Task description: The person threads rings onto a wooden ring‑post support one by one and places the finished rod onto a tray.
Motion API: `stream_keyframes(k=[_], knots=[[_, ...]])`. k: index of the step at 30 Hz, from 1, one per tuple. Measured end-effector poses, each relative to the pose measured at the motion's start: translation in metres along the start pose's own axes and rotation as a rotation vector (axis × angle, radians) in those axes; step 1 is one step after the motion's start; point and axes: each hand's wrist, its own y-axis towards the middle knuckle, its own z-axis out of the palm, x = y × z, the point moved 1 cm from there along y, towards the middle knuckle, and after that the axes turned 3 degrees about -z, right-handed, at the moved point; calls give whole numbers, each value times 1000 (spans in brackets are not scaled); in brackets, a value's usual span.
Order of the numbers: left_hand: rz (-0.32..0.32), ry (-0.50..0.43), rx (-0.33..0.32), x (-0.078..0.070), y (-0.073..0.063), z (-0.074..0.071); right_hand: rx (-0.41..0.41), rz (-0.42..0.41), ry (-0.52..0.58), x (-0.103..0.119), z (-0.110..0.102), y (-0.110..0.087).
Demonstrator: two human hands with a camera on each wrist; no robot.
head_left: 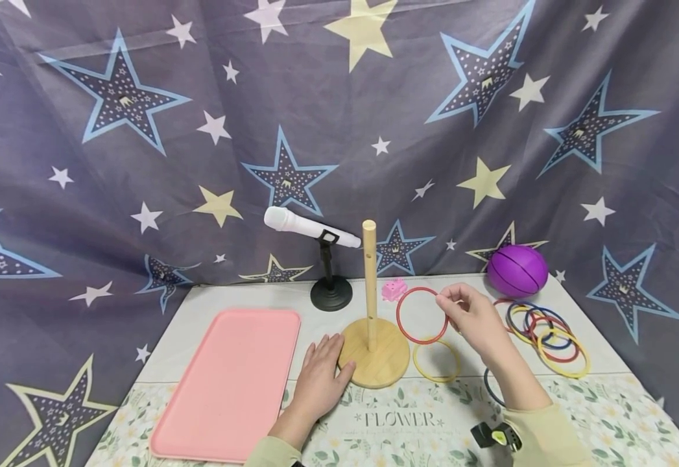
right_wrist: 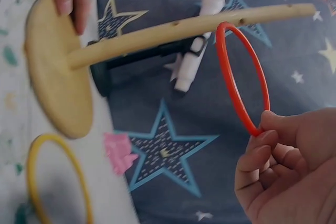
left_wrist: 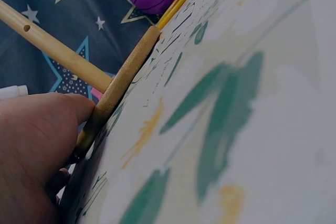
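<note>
A red ring (head_left: 400, 322) is pinched between thumb and fingers of my right hand (head_left: 475, 319), raised to the right of a wooden post (head_left: 371, 285). In the right wrist view the red ring (right_wrist: 227, 77) overlaps the upper part of the post. The post stands upright on a round wooden base (head_left: 386, 368). My left hand (head_left: 319, 384) lies with extended fingers at the left edge of that base, its thumb against the rim. A yellow ring (head_left: 437, 379) lies flat on the table just right of the base.
Several red, blue and yellow rings (head_left: 585, 371) overlap at the right, before a purple ball (head_left: 517, 271). A dark ring (head_left: 487, 384) lies partly under my right forearm. Behind the post are a white microphone (head_left: 310, 227) on a black stand and a pink object (head_left: 394, 289). A pink tray (head_left: 228, 383) lies left.
</note>
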Motion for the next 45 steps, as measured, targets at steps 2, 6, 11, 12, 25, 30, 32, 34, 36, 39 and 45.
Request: stream_keyframes(k=[2,6,11,12,25,30,32,34,36,39,45], knots=[[2,1,0,0,0,0,-2,-16,32,8,-2,0],[3,-2,3,0,1,1,-16,-57,81,25,-5,-1],[-3,-1,4,0,1,2,-50,-95,160,45,-7,1],[-4,-3,3,0,1,2,-57,-104,175,49,-7,2],[-11,-2,1,1,1,2,-90,-231,417,91,-4,12],[-18,-7,0,3,2,3,-95,-240,486,102,2,17],[-18,-7,0,3,2,2,-97,-242,501,107,5,18],[-10,-5,-3,2,2,2,-103,-242,514,111,8,20],[-9,-6,0,2,2,2,-114,-244,518,115,11,22],[-10,-10,3,2,2,2,-124,-244,532,118,17,26],[-16,-10,12,2,1,2,-131,-236,564,117,30,32]])
